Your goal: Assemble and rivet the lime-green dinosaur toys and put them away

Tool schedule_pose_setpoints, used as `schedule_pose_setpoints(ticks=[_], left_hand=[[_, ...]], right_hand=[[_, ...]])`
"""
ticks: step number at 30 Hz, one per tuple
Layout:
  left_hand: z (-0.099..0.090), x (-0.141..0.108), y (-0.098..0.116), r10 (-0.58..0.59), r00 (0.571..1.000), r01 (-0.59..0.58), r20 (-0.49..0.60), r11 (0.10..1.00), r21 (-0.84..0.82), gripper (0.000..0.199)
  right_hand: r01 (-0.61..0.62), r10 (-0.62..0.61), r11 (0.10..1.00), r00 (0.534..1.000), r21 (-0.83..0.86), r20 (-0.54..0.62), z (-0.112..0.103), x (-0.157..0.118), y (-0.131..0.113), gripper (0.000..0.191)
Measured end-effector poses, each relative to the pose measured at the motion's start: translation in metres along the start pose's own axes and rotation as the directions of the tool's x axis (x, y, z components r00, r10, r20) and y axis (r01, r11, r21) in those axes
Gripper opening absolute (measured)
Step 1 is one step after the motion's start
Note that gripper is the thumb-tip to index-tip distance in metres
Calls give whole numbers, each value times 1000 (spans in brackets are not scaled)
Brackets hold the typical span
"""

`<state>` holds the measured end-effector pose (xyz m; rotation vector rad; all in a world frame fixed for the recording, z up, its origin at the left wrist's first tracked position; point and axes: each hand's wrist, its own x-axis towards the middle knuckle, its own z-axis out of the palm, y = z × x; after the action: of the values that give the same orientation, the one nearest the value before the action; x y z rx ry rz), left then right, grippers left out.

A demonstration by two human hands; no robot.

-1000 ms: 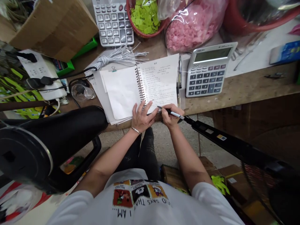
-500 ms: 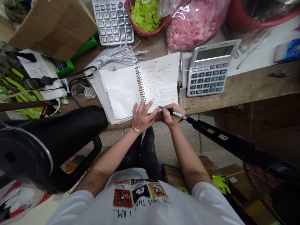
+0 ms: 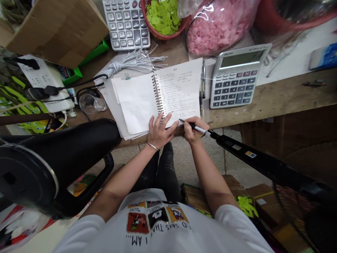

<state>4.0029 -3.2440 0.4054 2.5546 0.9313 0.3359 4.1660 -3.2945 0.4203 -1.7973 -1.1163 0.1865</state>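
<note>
A spiral-bound notebook [image 3: 181, 88] lies open at the table's front edge, its right page covered with handwritten lines and its left page blank. My left hand [image 3: 161, 133] rests with fingers spread on the notebook's lower edge, across the bottom of the spiral. In my right hand [image 3: 195, 130] I grip a pen [image 3: 199, 129], dark toward the tip and white along the barrel. The pen's tip points at the bottom of the written page; whether it touches the paper I cannot tell.
A calculator [image 3: 233, 79] sits right of the notebook, another calculator [image 3: 129, 26] behind it. Bundled white cords [image 3: 131, 63], a red basket of green pieces [image 3: 158, 34] and a bag of pink pieces [image 3: 213, 31] lie beyond. A black kettle-like vessel [image 3: 79, 151] stands left, near a power strip [image 3: 50, 88].
The pen tip and my right hand have shifted very slightly to the right. My left hand stays in place on the notebook.
</note>
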Motion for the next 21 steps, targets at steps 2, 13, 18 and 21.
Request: schedule_pose_setpoints(ticks=[2,13,18,21], left_hand=[[0,0,0,6,1000,-6,-2,1000,10,41],[-3,2,1,-9,999,8,31,999,35,40],[-2,0,2,-20,999,18,46,999,48,41],[0,-1,1,-7,999,5,51,999,36,43]], right_hand=[[18,-18,1000,1000,-7,4,0,1,-1,12],[18,-16,998,999,-62,35,2,1,0,16],[-22,23,1000,999,-14,36,-1,-4,3,16],[-106,107,994,994,40,-29,2,-8,7,15]])
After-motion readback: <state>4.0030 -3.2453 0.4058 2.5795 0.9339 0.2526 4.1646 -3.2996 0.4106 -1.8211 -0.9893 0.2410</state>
